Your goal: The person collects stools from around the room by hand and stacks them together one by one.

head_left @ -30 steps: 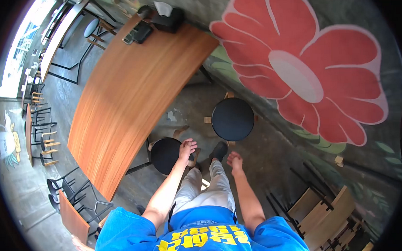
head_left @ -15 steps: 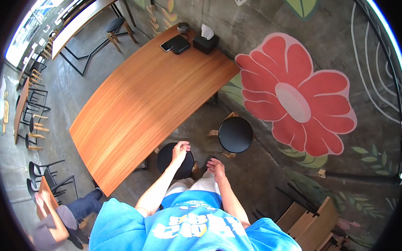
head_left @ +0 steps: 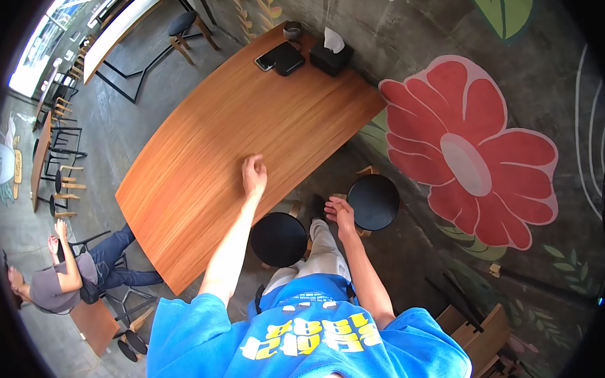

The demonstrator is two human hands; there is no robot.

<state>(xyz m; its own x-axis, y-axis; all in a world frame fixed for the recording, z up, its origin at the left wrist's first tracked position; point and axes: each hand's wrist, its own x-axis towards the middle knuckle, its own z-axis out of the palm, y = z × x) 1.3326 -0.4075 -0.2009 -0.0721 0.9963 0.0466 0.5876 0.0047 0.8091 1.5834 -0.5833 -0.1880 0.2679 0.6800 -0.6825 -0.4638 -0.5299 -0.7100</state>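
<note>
My left hand (head_left: 254,176) is over the near edge of the wooden table (head_left: 217,146), its fingers loosely curled and apart, with nothing in them. Beside the left rim of a round black stool (head_left: 373,202), my right hand (head_left: 340,211) is open and empty, fingers spread. Another black stool (head_left: 279,239) stands between my forearms, close to the table. At the table's far end are a phone (head_left: 264,64), a black case (head_left: 288,60), a dark cup (head_left: 292,31) and a black tissue box (head_left: 331,59).
Another person (head_left: 66,274) sits at the lower left beside a small table (head_left: 96,325). A wall with a painted red flower (head_left: 467,161) runs along the right. Wooden furniture (head_left: 477,335) stands at the lower right. More stools and tables line the left.
My left hand has moved forward from above the near stool to over the table. My right hand has shifted right, towards the other stool. The other person has come further into view.
</note>
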